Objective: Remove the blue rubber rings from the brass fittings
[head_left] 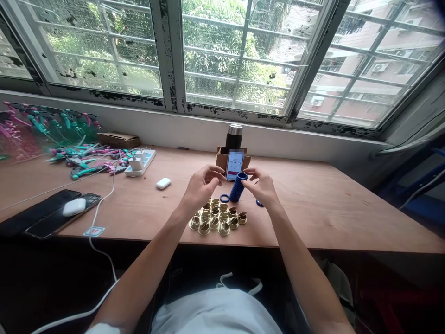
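Note:
A tall stack of blue rings [238,189] stands tilted to the right on the wooden table. My right hand [260,186] is at its upper right side, thumb and fingertips against the top rings. To the left of the stack, my left hand [203,185] hovers with curved fingers and a gap between thumb and forefinger; nothing shows in it. One loose blue ring [224,198] lies flat left of the stack's foot. Another blue ring [259,202] is partly hidden by my right hand. Several gold-coloured round metal pieces with upright tabs [214,221] are grouped nearer to me.
Behind the stack, a phone [234,166] with a timer leans on a cardboard box [221,157] and a dark bottle [234,137]. At left are a power strip [148,161], a white earbud case [163,183], pink and teal pliers [88,164], cables and dark phones [52,215].

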A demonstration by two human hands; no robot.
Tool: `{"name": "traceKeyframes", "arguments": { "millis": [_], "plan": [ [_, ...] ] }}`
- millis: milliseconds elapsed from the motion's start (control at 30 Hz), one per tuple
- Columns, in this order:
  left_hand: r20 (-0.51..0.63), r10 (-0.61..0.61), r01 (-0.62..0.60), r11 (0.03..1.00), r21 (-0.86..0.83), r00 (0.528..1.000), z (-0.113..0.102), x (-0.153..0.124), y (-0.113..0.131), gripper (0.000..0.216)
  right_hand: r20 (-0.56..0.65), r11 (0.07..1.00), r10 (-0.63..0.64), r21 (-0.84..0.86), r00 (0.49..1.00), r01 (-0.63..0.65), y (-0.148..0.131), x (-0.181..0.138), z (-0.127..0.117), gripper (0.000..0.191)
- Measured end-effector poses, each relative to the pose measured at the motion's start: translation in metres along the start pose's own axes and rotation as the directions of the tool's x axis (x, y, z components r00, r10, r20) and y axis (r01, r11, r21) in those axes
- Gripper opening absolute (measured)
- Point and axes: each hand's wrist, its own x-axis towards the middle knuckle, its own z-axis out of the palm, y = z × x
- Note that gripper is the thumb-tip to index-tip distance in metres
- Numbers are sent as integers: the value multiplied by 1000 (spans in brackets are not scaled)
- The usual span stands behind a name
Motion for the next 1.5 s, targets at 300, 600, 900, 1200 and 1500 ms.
{"name": "traceKeyframes", "arguments": {
  "millis": [300,600,900,1200,1500],
  "plan": [
    [-5,-3,3,1000,-5,1000,0,1,-2,24,22,1000,21,8,1000,-22,0,-2,-1,28],
    [4,-18,18,1000,0,1000,1,1,-1,23,0,1000,11,13,1000,-11,3,0,1,27],
    [6,-21,21,1000,-4,1000,1,1,-2,23,-2,999,6,40,1000,-6,2,-2,-1,34],
    [-6,-12,12,999,-30,1000,2,1,-1,20,-64,986,11,-166,998,-22,13,-19,-28,40],
    [10,-53,54,998,-35,999,4,0,2,22,198,901,226,-414,954,-128,64,-45,-39,41]
  ]
}}
